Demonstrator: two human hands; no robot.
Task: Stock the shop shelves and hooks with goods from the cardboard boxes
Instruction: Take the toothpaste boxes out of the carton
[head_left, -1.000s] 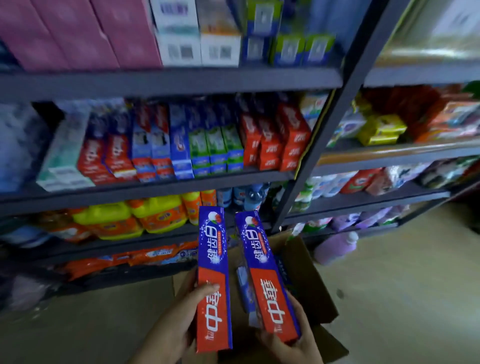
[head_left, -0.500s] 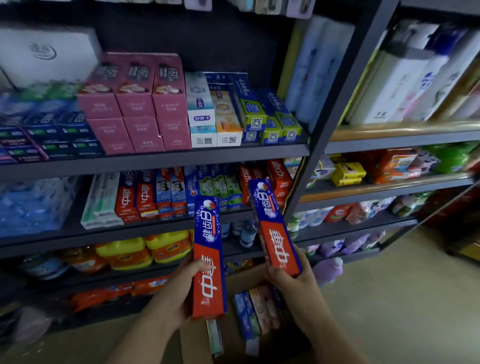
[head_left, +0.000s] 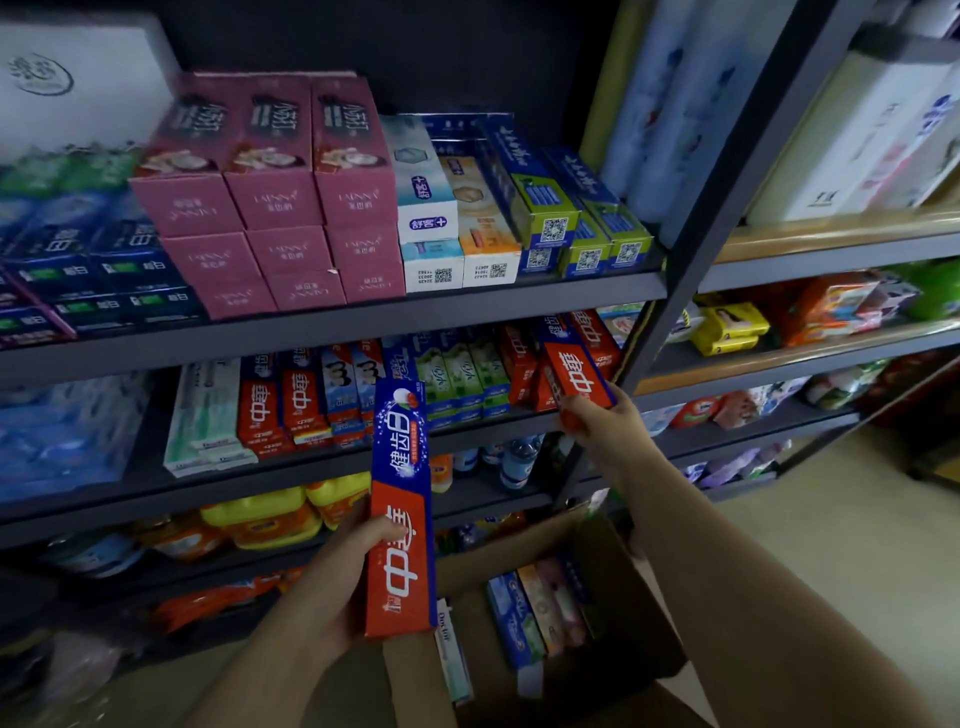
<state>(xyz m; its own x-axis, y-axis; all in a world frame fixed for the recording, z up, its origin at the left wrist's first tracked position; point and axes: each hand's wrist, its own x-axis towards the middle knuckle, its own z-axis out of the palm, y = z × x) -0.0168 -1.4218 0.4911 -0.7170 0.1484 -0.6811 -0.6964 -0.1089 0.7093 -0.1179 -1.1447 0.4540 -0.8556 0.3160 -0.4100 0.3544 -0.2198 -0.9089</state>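
My right hand (head_left: 597, 415) has gone up and out from over the box since half a second ago, and the toothpaste carton it carries (head_left: 574, 371) now has its blue end pushed in among the red cartons at the right end of the middle shelf (head_left: 467, 434). My fingers are wrapped round its red near end, which sticks out past the shelf's front edge, just beside the dark upright post (head_left: 670, 322).

My left hand (head_left: 343, 577) has stayed low in front of me, closed on the second toothpaste carton (head_left: 401, 512). I hold it upright by its red lower half, thumb across the front, with the blue top reaching as high as the middle shelf's edge but well in front of it.

Below my arms stands the open cardboard box (head_left: 613, 587), on the floor (head_left: 831, 545) against the foot of the rack. More toothpaste cartons stand on end inside it, blue, orange and pink ones side by side, with a pale one nearer my left hand.

On the middle shelf, rows of toothpaste cartons stand packed from left to right: white, red, blue, green, then red again. The shelf above holds stacked pink boxes (head_left: 270, 208) and, to their right, white, orange and blue-green cartons.
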